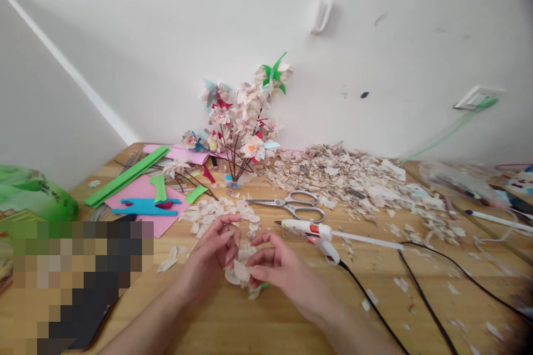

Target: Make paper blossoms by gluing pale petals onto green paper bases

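Observation:
Low over the table, between my two hands, is a flower of pale, translucent petals (238, 273) with a bit of green at its underside. My right hand (277, 266) is closed, its thumb and fingers pinching the flower's right side. Curled fingers bring my left hand (214, 244) close to the flower's upper left; whatever they may hold is hidden. Loose pale petals (208, 215) lie just beyond my hands. A white hot glue gun (308, 229) with a glue stick in its back rests to the right, below grey-handled scissors (297, 205).
Finished petal flowers on dark stems (250, 102) stand by the wall. A heap of dried petals (345, 177) spreads at the back right. Pink paper (166, 226), a green strip (129, 176) and blue strips (145, 212) lie left. The black cord (375, 305) runs right.

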The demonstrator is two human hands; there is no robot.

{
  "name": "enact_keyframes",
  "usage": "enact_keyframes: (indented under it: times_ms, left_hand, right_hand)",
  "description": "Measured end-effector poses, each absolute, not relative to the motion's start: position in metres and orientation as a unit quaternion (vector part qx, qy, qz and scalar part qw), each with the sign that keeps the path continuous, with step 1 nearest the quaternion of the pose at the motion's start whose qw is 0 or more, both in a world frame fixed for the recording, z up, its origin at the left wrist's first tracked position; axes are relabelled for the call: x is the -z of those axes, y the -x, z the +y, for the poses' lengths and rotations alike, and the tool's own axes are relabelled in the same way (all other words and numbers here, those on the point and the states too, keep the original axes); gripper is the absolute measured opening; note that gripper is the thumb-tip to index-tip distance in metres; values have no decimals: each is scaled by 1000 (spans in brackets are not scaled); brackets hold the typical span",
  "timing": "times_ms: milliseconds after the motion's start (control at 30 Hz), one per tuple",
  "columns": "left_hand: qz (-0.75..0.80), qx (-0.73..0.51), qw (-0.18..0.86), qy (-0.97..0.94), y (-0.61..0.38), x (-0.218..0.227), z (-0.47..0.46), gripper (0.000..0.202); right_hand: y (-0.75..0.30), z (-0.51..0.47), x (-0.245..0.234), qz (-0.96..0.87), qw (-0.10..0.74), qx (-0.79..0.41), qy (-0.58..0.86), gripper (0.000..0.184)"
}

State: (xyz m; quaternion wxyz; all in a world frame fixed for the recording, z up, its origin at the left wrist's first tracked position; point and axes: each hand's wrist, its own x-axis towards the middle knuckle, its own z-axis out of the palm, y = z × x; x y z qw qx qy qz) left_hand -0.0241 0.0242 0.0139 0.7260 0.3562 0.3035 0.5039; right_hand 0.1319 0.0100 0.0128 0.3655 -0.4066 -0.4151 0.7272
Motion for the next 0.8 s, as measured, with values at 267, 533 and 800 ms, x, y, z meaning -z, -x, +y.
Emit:
enact_keyframes:
  times_ms: [267,533,800]
  left_hand:
    - [507,-673,466,-272,72,-15,62,21]
    - [460,-477,506,-552,52,-7,44,42]
    - [449,-356,640,-512,18,-5,18,41]
  right_hand:
    - [-150,14,-3,-454,393,-659,453,40]
    - [-152,13,-2,-528,385,-591,474,34]
    - [-144,11,-2,-500,403,-602,475,37]
